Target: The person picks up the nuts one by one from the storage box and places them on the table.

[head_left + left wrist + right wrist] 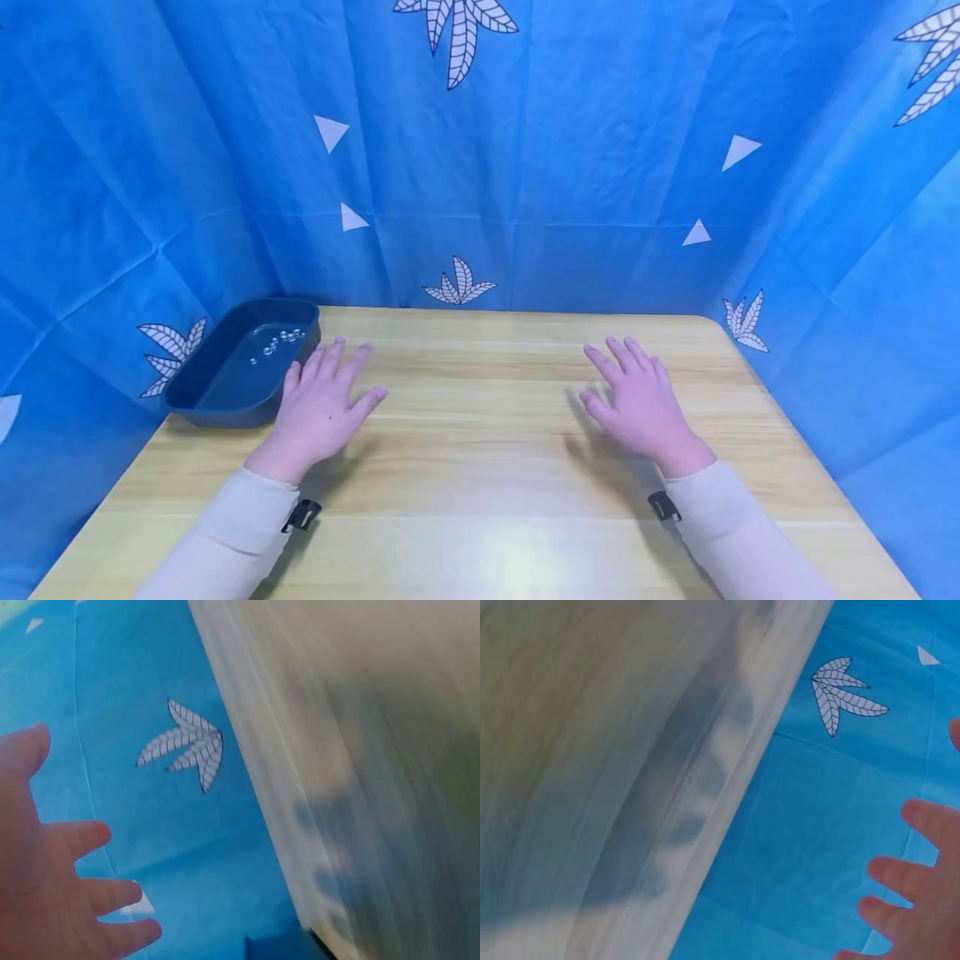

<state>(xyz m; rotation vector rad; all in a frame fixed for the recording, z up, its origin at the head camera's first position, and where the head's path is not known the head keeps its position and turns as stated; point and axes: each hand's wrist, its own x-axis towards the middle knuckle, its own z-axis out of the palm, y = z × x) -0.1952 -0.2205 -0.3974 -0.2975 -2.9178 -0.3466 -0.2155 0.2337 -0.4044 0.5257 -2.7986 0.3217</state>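
Note:
My left hand (321, 410) hovers over the table with its fingers spread and nothing in it. Just left of it stands a dark blue rectangular tub (217, 404), nearest to this hand. Inside the tub lie several small clear, shiny round pieces (268, 350), too small to identify. On the other side my right hand (637, 404) is held above the table, fingers apart, holding nothing. Both wrist views show the hands with fingers extended: the left hand (45, 870) at the left edge, the right hand (922, 892) at the lower right.
A light wood-grain table (480, 467) spreads beneath both hands. Blue cloth (615, 150) printed with white leaves and triangles hangs behind it and along both sides. The tub sits at the table's back left corner. A black clip (302, 514) shows at the left cuff.

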